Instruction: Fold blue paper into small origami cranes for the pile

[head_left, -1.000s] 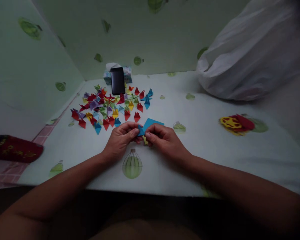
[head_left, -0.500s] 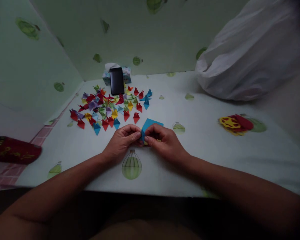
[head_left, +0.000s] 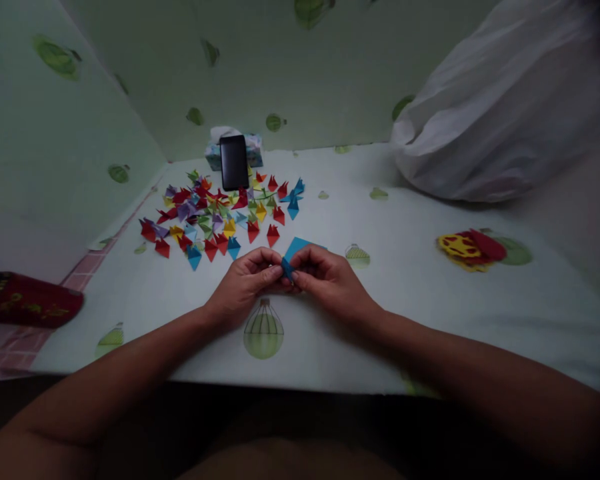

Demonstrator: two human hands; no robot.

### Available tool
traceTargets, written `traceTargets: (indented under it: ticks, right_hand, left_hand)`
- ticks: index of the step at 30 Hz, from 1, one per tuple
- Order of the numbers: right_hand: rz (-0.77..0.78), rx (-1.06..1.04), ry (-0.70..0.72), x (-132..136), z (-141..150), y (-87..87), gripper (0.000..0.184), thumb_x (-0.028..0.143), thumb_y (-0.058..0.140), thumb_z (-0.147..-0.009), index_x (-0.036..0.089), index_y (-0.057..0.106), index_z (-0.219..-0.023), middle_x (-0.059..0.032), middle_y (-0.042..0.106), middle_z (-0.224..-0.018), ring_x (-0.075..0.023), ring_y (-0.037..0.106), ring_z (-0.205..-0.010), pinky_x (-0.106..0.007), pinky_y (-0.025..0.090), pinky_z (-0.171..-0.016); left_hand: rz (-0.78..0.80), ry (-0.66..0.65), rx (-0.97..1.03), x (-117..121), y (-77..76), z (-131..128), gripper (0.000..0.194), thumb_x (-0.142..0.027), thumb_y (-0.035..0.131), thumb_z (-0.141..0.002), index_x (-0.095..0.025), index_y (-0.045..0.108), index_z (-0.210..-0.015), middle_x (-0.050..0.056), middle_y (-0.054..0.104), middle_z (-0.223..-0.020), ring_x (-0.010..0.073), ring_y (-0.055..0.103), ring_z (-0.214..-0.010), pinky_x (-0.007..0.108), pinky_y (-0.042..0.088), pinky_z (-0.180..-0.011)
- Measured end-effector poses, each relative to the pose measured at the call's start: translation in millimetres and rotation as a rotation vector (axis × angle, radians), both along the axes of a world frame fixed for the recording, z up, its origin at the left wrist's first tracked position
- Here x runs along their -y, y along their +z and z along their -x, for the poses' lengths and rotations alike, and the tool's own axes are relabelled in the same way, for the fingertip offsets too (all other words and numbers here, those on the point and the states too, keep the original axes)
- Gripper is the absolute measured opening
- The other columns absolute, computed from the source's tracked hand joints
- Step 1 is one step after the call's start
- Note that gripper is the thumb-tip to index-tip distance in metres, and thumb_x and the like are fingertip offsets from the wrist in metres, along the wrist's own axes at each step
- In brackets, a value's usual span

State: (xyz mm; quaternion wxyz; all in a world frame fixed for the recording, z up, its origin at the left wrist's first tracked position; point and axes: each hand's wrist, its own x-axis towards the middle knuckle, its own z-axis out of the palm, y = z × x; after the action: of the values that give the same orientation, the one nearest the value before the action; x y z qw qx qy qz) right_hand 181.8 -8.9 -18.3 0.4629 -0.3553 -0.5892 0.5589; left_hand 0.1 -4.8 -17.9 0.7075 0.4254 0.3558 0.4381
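blue origami piece (head_left: 287, 269) pinched by fingers of left hand (head_left: 247, 277) + right hand (head_left: 327, 277) | best creased slow, edges matched | details kinda hidden tbh

Left grip (head_left: 247, 277) and right grip (head_left: 331, 281) pinch a folded blue paper (head_left: 287, 269).

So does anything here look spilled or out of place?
No spill shows. Only the red can at the picture's left edge looks odd: it appears sideways, though it may be standing upright.
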Motion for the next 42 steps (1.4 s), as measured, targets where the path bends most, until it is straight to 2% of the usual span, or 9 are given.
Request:
traceTargets:
  ticks: [3, 7, 11, 17, 22, 33, 40, 42]
  right_hand:
    - [-0.066, 0.066, -0.023, 0.2, -0.6, 0.0, 0.005, 0.022, 0.063, -0.082, 0.019, 0.059, -0.085, -0.0007, 0.061, -0.079, -0.0149, 0.057, -0.071, -0.032, 0.048, -0.067]
    - [-0.270, 0.234, -0.070, 1.9, -2.0, 0.5, 0.005, 0.015, 0.059, -0.085, 0.019, 0.061, -0.085, -0.0019, 0.061, -0.082, -0.0155, 0.057, -0.076, -0.031, 0.046, -0.068]
    - [-0.369, 0.282, -0.078, 2.6, -2.8, 0.9, 0.009, 0.011, 0.057, -0.085, 0.018, 0.061, -0.086, -0.0018, 0.062, -0.082, -0.0150, 0.057, -0.077, -0.030, 0.045, -0.070]
    - [-0.224, 0.238, -0.064, 1.1, -3.2, 2.1, 0.004, 0.016, 0.059, -0.086, 0.019, 0.061, -0.086, -0.0024, 0.063, -0.084, -0.0160, 0.057, -0.078, -0.031, 0.046, -0.071]
    - [-0.152, 0.182, -0.034, -0.2, -3.5, 1.2, 0.001, 0.019, 0.061, -0.086, 0.019, 0.061, -0.087, -0.0016, 0.062, -0.083, -0.0154, 0.056, -0.076, -0.032, 0.047, -0.070]
    - [-0.180, 0.205, -0.007, -0.7, -3.8, -1.7, 0.004, 0.017, 0.060, -0.086, 0.020, 0.063, -0.085, -0.0025, 0.064, -0.085, -0.0166, 0.059, -0.081, -0.032, 0.049, -0.073]
    - [0.062, 0.041, 0.085, -2.9, -3.0, 1.4, 0.003, 0.022, 0.063, -0.084, 0.020, 0.060, -0.086, 0.0006, 0.062, -0.079, -0.0146, 0.061, -0.072, -0.033, 0.051, -0.073]
    - [0.073, 0.056, 0.094, -3.1, -3.7, 2.6, 0.004, 0.023, 0.062, -0.085, 0.020, 0.061, -0.087, 0.0008, 0.062, -0.078, -0.0147, 0.061, -0.071, -0.033, 0.051, -0.073]
  left_hand:
    - [-0.003, -0.005, 0.024, 0.3, 1.4, -1.2, 0.020, -0.029, 0.081, -0.081, -0.015, 0.067, -0.088, 0.000, 0.070, -0.078, 0.0132, 0.070, -0.072, 0.030, 0.062, -0.077]
    - [-0.012, -0.030, 0.028, 0.7, 3.0, -1.2, 0.024, -0.036, 0.076, -0.085, -0.014, 0.068, -0.088, 0.002, 0.069, -0.081, 0.0138, 0.069, -0.073, 0.030, 0.062, -0.076]
    - [0.003, -0.042, 0.034, 0.6, 3.3, -0.1, 0.019, -0.030, 0.077, -0.082, -0.014, 0.069, -0.087, 0.002, 0.069, -0.082, 0.0142, 0.069, -0.075, 0.030, 0.061, -0.078]
    - [0.016, -0.054, 0.057, 0.7, 6.7, -0.4, 0.016, -0.020, 0.076, -0.078, -0.015, 0.069, -0.091, 0.003, 0.071, -0.086, 0.0154, 0.071, -0.080, 0.033, 0.061, -0.084]
    - [0.023, -0.058, 0.042, 0.7, 7.8, 1.1, 0.021, -0.016, 0.076, -0.076, -0.016, 0.068, -0.095, 0.004, 0.073, -0.089, 0.0153, 0.072, -0.080, 0.030, 0.061, -0.081]
    - [0.036, -0.047, 0.016, 0.7, 6.8, 1.8, 0.019, -0.014, 0.073, -0.075, -0.016, 0.066, -0.093, 0.001, 0.067, -0.088, 0.0131, 0.069, -0.079, 0.026, 0.059, -0.076]
    - [-0.091, -0.031, -0.056, 2.4, 1.9, 2.0, 0.022, -0.016, 0.078, -0.078, -0.018, 0.063, -0.094, 0.001, 0.069, -0.086, 0.0126, 0.069, -0.078, 0.026, 0.056, -0.076]
    - [-0.136, -0.006, -0.104, 2.5, 1.8, 2.4, 0.021, -0.019, 0.077, -0.080, -0.019, 0.062, -0.094, 0.000, 0.068, -0.085, 0.0123, 0.067, -0.077, 0.025, 0.054, -0.074]
